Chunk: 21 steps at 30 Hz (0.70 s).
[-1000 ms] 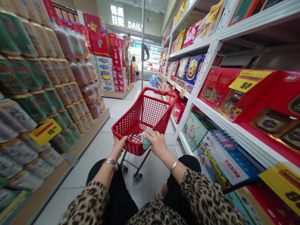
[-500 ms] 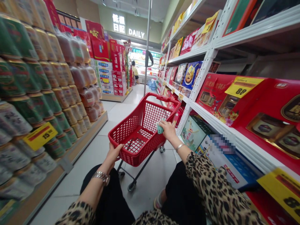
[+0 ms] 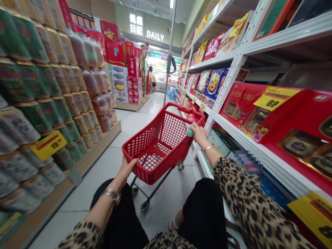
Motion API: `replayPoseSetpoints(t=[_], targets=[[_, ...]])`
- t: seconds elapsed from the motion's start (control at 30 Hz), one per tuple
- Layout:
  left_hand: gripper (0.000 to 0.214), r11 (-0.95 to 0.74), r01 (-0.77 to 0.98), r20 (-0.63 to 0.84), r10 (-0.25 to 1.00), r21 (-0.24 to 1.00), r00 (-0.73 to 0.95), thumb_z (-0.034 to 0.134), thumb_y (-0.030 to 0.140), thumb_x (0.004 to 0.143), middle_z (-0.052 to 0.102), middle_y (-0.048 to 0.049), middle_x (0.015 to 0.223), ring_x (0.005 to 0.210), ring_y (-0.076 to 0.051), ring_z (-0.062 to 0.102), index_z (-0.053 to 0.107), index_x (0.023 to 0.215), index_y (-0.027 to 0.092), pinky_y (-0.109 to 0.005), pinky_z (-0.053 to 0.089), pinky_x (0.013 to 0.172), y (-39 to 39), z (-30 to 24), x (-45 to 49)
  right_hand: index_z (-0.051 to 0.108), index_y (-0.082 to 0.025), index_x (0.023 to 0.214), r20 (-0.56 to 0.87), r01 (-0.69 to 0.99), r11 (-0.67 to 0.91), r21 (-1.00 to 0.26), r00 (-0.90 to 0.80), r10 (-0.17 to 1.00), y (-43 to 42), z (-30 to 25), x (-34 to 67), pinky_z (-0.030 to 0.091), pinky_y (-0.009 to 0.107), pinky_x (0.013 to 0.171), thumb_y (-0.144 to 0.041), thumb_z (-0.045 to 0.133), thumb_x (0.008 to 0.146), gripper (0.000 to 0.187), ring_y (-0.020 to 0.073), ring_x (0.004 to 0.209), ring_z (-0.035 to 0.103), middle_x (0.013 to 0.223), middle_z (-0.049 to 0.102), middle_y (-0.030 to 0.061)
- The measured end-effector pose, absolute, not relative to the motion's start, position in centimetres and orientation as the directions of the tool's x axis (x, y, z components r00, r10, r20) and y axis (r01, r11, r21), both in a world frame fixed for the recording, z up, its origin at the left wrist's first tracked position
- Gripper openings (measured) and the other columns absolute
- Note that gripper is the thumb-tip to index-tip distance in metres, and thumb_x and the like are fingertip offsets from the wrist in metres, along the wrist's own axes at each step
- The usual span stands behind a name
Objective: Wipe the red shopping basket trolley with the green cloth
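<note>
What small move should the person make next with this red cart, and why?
Probably ease the red shopping cart left: the right hand, holding a teal cloth at the rim, sits close to the white shelving, while tile floor lies left and the left hand grips the near rim.

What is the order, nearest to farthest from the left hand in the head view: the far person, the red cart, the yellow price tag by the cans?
From the left hand:
1. Red cart: touching, hand on its near rim, straight ahead.
2. Yellow price tag: on the shelf edge, to the left.
3. Person: far down the aisle, ahead.
</note>
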<state>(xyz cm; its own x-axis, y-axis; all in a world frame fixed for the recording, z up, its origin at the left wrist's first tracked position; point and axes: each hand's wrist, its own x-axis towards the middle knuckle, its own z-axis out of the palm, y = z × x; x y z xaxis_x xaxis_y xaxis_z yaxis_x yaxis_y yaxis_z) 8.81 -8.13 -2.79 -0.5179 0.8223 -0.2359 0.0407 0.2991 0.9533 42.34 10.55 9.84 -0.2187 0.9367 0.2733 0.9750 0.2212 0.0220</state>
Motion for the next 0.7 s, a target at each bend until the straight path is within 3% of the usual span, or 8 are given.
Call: replayPoseSetpoints(t=[0.33,0.53,0.7], targets=[[0.069,0.257,-0.011,-0.224,0.823,0.966,-0.522,0.071,0.044,0.079,0.07,-0.0119,0.124,0.116,-0.033,0.068,0.044,0.141,0.027,-0.051,0.052,0.107,-8.3,-2.6,8.9,0.056,-0.04,0.153,0.313,0.987,0.158,0.007,-0.152,0.937,7.9,6.3,41.1,0.044,0.044,0.095,-0.011,0.044,0.097,0.063,0.031,0.122,0.056,0.168,0.043,0.0029],[0.064,0.208,-0.014,-0.188,0.852,0.978,-0.489,0.067,0.04,0.082,0.069,-0.0121,0.126,0.115,-0.03,0.068,0.047,0.14,0.024,-0.053,0.051,0.108,-8.8,-2.5,9.0,0.063,-0.031,0.148,0.415,0.966,0.256,-0.037,-0.218,0.883,4.5,2.9,40.2,0.042,0.041,0.091,-0.008,0.046,0.091,0.063,0.0286,0.111,0.061,0.16,0.054,0.0086],[0.063,0.156,-0.043,-0.157,0.855,0.987,-0.494,0.068,0.037,0.081,0.068,-0.0119,0.127,0.116,-0.029,0.068,0.047,0.139,0.023,-0.05,0.053,0.107,-8.6,-2.8,9.1,0.067,-0.029,0.143,0.486,0.934,0.346,-0.087,-0.263,0.833,1.3,0.9,38.4,0.041,0.04,0.089,-0.007,0.05,0.089,0.062,0.0271,0.104,0.059,0.152,0.061,0.0091]])
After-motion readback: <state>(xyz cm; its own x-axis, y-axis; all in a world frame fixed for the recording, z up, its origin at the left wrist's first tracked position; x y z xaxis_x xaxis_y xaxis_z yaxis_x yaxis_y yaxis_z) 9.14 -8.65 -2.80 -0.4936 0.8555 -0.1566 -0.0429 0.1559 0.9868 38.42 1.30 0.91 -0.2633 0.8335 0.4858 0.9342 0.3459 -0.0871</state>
